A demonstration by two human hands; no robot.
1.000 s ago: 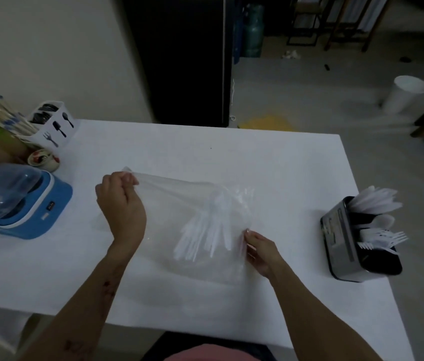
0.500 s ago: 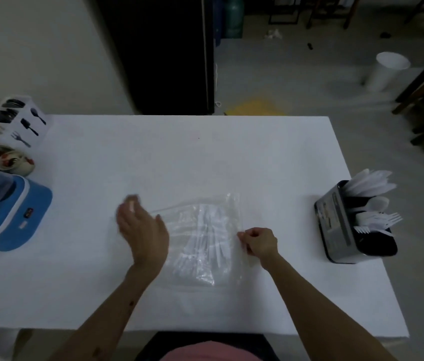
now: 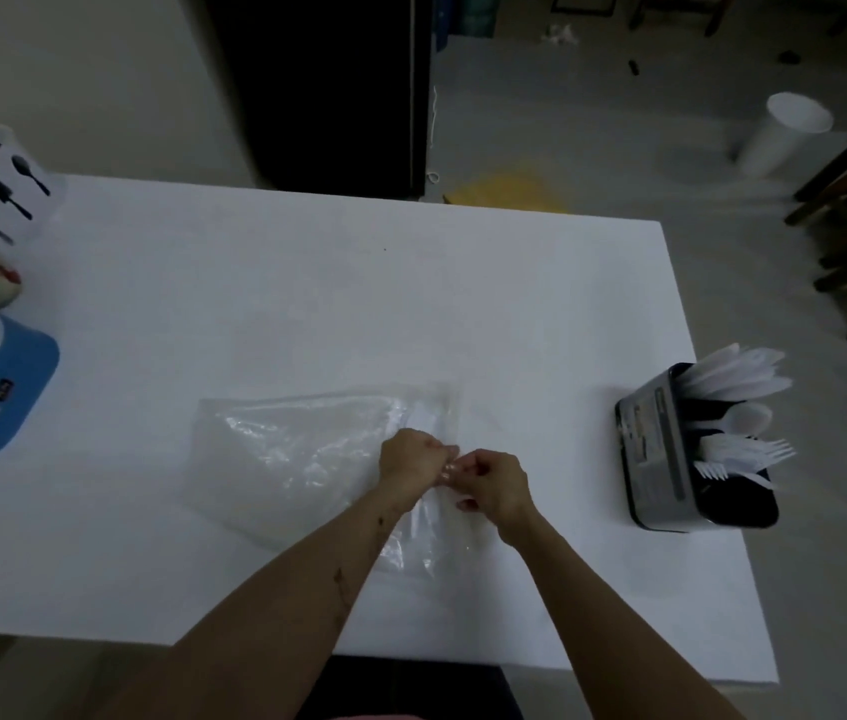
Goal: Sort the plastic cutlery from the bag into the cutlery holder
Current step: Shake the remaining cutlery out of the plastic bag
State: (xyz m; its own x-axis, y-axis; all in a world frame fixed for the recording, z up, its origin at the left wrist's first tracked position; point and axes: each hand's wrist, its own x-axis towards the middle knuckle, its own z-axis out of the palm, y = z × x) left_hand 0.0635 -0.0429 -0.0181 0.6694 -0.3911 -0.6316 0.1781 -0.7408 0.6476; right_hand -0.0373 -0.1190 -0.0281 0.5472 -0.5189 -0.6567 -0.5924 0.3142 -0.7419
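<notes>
two hands pinching the edge of a clear plastic bag (image 3: 301,454) on a white table (image 3: 307,304)
left hand (image 3: 411,457) and right hand (image 3: 496,483), fingers curled, meet at the bag's right edge; the black cutlery holder (image 3: 663,454), filled with white cutlery, stands well right of the bag

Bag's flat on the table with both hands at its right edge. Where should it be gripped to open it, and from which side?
Grip the clear plastic bag at its right edge, where the left hand and right hand already pinch it. Come from above, one layer per hand, and pull apart. It lies flat and limp on the white table, so probably only that edge offers purchase.
</notes>
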